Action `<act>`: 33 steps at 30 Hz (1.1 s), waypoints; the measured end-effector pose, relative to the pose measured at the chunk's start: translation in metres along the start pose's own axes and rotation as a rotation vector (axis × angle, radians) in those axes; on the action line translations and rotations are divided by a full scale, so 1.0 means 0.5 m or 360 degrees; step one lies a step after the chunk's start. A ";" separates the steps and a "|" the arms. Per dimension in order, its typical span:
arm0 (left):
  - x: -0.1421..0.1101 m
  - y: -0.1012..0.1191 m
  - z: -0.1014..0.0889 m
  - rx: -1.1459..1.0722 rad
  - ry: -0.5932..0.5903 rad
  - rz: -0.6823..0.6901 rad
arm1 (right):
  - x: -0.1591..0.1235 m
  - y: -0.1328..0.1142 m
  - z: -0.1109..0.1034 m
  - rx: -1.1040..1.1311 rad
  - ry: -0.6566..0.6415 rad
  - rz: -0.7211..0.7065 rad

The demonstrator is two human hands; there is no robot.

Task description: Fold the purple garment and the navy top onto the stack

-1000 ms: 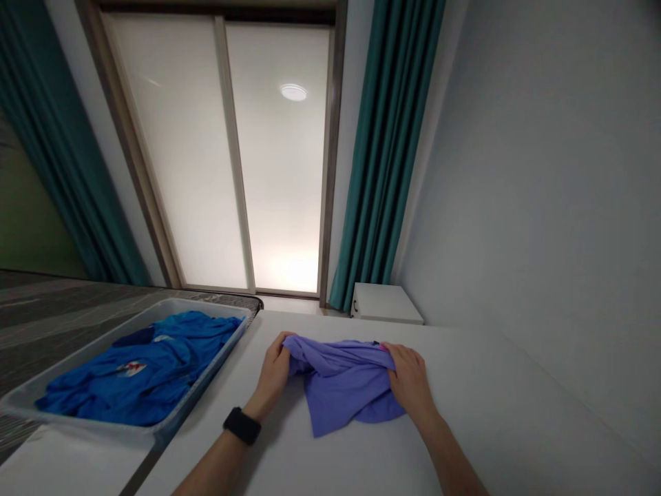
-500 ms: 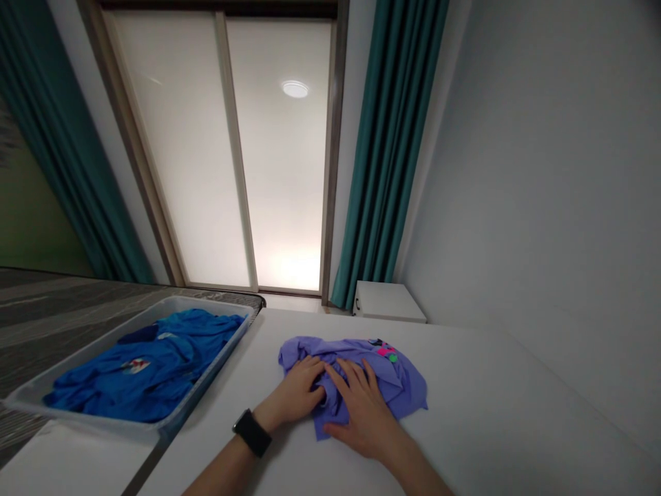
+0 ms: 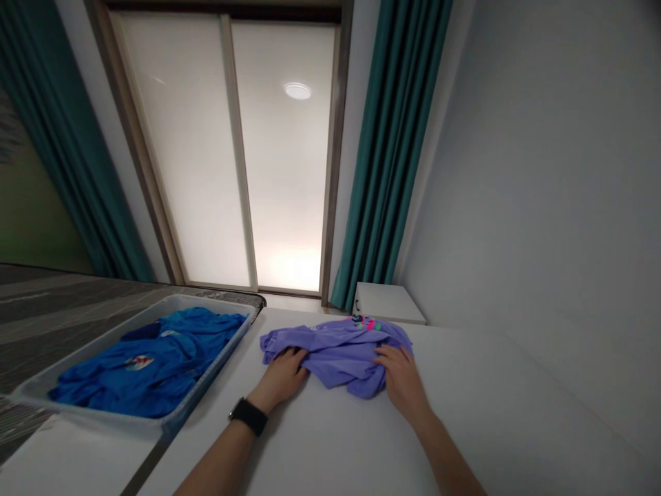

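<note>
Moved: lavender cotton T-shirt (image 3: 335,355) had slid farther up the counter, bunched, since the hands pressed it.
Left hand (image 3: 281,377): curled on the shirt's near edge; grip hard to tell.
Right hand (image 3: 403,380): fingers on its other edge, likewise unclear.
Beside: bright blue garment (image 3: 147,365) in pale plastic tray (image 3: 103,418), on white counter (image 3: 330,441).

Lavender shirt (image 3: 335,357), apparently neon-printed

Nothing can be read: the purple shirt's print (image 3: 368,323) and blue shirt's badge (image 3: 139,363) are too small.
</note>
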State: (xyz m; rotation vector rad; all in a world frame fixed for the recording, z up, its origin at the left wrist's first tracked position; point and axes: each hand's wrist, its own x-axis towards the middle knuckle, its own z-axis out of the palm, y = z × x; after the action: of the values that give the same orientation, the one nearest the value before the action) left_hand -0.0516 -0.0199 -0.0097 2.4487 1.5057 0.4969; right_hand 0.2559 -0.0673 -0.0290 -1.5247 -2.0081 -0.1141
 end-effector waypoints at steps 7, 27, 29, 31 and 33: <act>-0.023 0.072 -0.045 -0.0501 -0.0033 0.0535 | 0.003 0.030 -0.032 -0.0249 0.0173 0.0254; -0.001 -0.015 -0.012 0.0486 0.0122 -0.0558 | 0.007 -0.018 -0.023 -0.0080 0.0080 0.0176; -0.002 -0.007 -0.026 0.0451 0.0158 -0.0487 | 0.007 -0.021 -0.029 0.0037 0.0219 0.0135; -0.009 0.016 -0.039 0.0254 0.0150 -0.0189 | 0.006 -0.036 -0.031 0.0157 0.0263 0.0109; -0.021 0.048 -0.044 -0.0047 0.0036 0.0224 | 0.004 -0.058 -0.030 0.0253 0.0234 0.0131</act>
State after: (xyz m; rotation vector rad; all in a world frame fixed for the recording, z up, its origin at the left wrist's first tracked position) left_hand -0.0449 -0.0398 0.0175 2.5461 1.3299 0.5707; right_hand 0.2355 -0.0814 -0.0076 -1.4526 -1.7926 -0.0312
